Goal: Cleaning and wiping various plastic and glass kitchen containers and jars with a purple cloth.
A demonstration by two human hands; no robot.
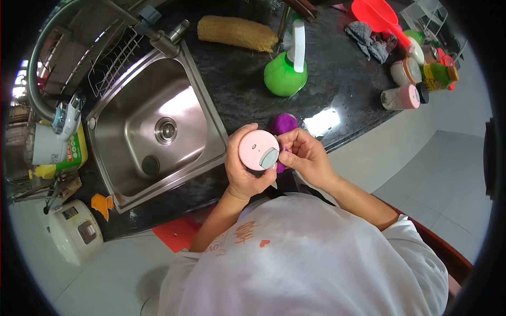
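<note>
My left hand [245,173] is wrapped around a container whose round pink lid [255,146] faces up, with a grey flap near the lid's right edge. The container's body is mostly hidden under the lid. Close against its right side, my right hand [306,158] pinches part of a purple cloth [284,124], which hangs by the counter edge and shows above and below the fingers. Beyond the hands, a green spray bottle [285,75] with a white trigger head stands on the dark counter.
A steel sink [138,102] with a faucet [164,43] lies left of the hands. A loofah [237,33] rests behind. Far right are a grey cloth [369,41], a red scoop [375,15], several jars and a pink-lidded shaker [400,97]. A rice cooker [75,231] is at lower left.
</note>
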